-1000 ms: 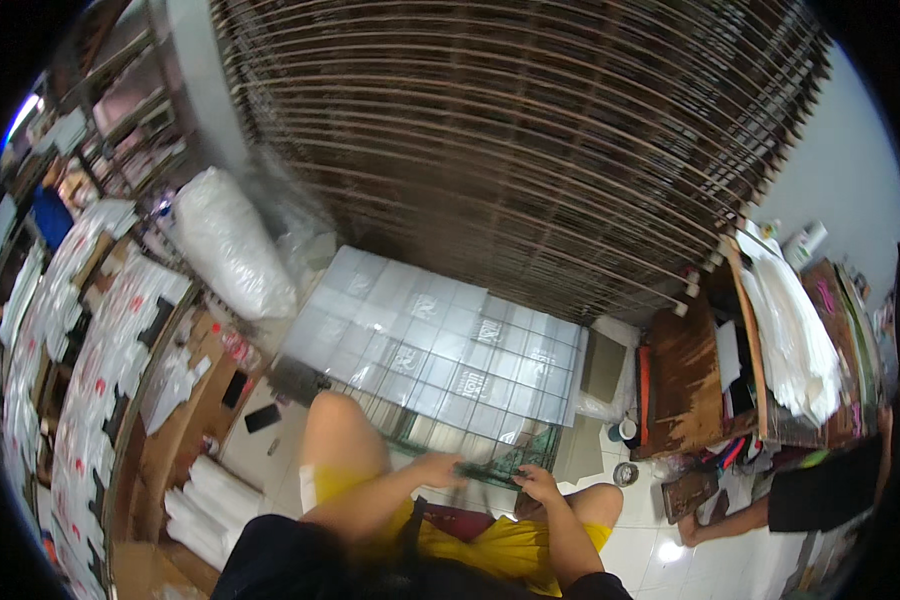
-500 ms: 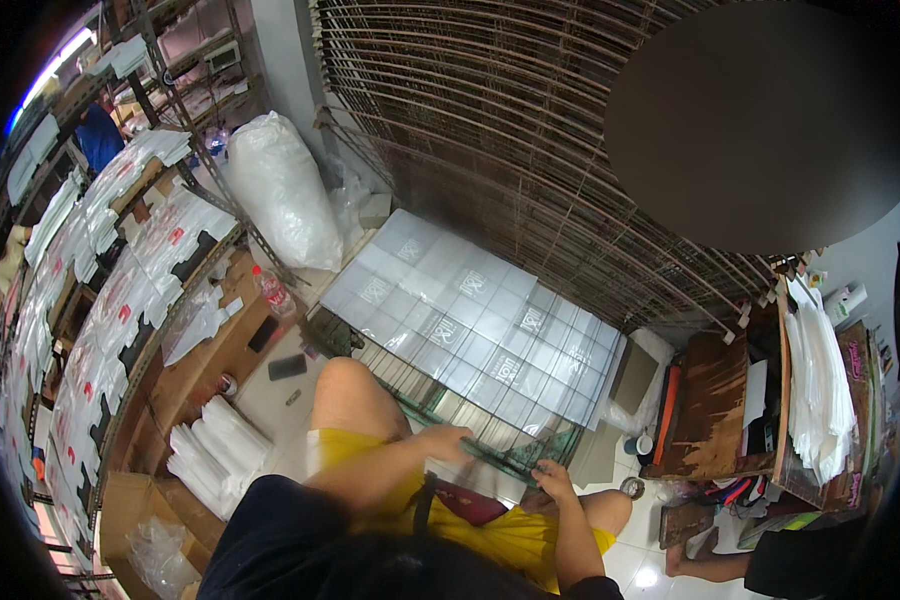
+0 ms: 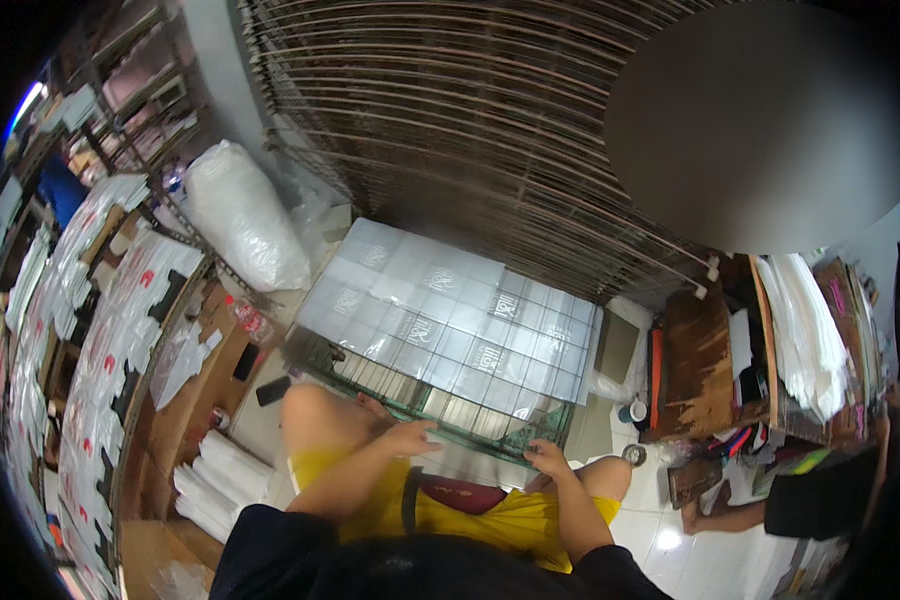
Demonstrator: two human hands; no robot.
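Printed translucent sheets (image 3: 420, 310) lie on a wire rack tray in front of me, and their grid lines show through. Along the tray's near side runs a green metal frame (image 3: 460, 437). My left hand (image 3: 407, 438) is at this frame's near rail, its fingers stretched out and apart. Near the frame's right end, my right hand (image 3: 547, 458) has its fingers closed on the green frame. My bent legs in yellow shorts (image 3: 370, 490) are on either side below the tray.
Tall stacked wire racks (image 3: 450, 130) rise behind the sheets. A stuffed white plastic sack (image 3: 245, 215), a bottle (image 3: 247, 320) and white rolls (image 3: 225, 480) are on the left, beside loaded shelves (image 3: 120, 330). At right stand a wooden cabinet (image 3: 695, 385) and a co-worker's arm (image 3: 730, 518).
The view has turned, so the surroundings sit farther left. My left hand has slid left along the green frame and its fingers have loosened. My right hand stays by the frame's right end.
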